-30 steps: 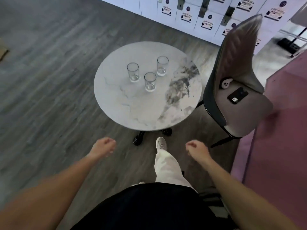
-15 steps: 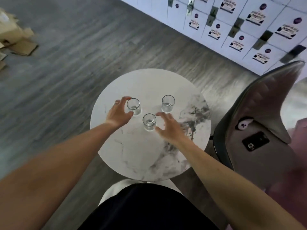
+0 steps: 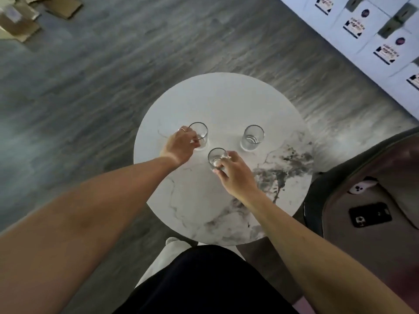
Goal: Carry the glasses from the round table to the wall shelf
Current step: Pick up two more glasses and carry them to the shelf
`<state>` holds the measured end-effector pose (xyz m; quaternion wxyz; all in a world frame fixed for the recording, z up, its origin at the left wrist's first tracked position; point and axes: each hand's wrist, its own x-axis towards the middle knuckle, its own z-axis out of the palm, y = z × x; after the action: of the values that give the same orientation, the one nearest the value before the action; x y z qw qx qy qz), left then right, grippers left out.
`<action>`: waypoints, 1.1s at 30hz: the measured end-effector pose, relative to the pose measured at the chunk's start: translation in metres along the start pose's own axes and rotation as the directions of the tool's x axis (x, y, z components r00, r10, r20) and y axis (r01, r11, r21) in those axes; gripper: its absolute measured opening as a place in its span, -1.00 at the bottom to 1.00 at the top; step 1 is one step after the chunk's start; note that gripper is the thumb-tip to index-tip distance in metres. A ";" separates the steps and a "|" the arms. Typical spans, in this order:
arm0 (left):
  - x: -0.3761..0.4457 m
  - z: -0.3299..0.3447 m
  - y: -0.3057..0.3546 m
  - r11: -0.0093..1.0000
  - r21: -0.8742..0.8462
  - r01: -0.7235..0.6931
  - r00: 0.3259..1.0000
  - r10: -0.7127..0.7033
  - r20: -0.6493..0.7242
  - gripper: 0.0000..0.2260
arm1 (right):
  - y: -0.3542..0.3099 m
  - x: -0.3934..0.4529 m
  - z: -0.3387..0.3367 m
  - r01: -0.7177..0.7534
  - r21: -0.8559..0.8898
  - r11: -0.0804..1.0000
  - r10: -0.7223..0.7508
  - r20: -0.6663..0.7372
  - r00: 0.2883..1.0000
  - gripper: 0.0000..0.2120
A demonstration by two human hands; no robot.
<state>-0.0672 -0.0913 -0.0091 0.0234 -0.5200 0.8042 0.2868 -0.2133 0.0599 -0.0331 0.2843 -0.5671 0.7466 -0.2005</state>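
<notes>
Left hand [image 3: 181, 145] grasps far-left glass [image 3: 200, 135] | right hand [image 3: 235, 171] grasps near glass [image 3: 216, 157], seemingly on table [image 3: 226, 105] | third glass [image 3: 252, 137] apart

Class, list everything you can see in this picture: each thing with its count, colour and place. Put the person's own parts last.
glasses: three, clear, upright on the round table; one free at the right.
round table: one, white marble with grey veining, centre.
chair: one, dark shell with a grey-brown seat, right of the table.
phone: one, black, on the chair seat.
small case: one, pale pink, on the seat.
lockers: white, labelled, top right.
cardboard: brown pieces, floor top left.
left hand: around the left glass.
right hand: around the near glass.
</notes>
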 end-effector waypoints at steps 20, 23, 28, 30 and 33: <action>-0.220 -0.336 -0.166 0.969 -0.151 0.193 0.700 -0.244 -0.671 -0.87 | -0.392 0.096 -0.052 0.518 0.084 0.851 -0.511 -0.090 0.855 -0.82; -0.272 -0.371 -0.196 0.969 -0.123 0.212 0.654 -0.235 -0.719 -0.88 | -0.459 0.085 -0.052 0.572 0.117 0.812 -0.562 -0.111 0.820 -0.82; -0.346 -0.409 -0.245 0.951 -0.136 0.278 0.577 -0.279 -0.767 -0.87 | -0.546 0.068 -0.035 0.668 0.117 0.735 -0.656 -0.124 0.744 -0.81; -0.369 -0.423 -0.265 0.941 -0.161 0.298 0.538 -0.305 -0.786 -0.86 | -0.578 0.064 -0.026 0.695 0.125 0.708 -0.685 -0.113 0.719 -0.81; -0.394 -0.441 -0.293 0.925 -0.185 0.332 0.494 -0.338 -0.801 -0.85 | -0.621 0.067 -0.012 0.732 0.154 0.663 -0.728 -0.092 0.679 -0.82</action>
<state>0.4773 -0.0674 0.3637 -0.2990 -0.7384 0.6045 0.0046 0.2206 -0.1761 0.3489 0.2212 -0.7884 0.4391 -0.3697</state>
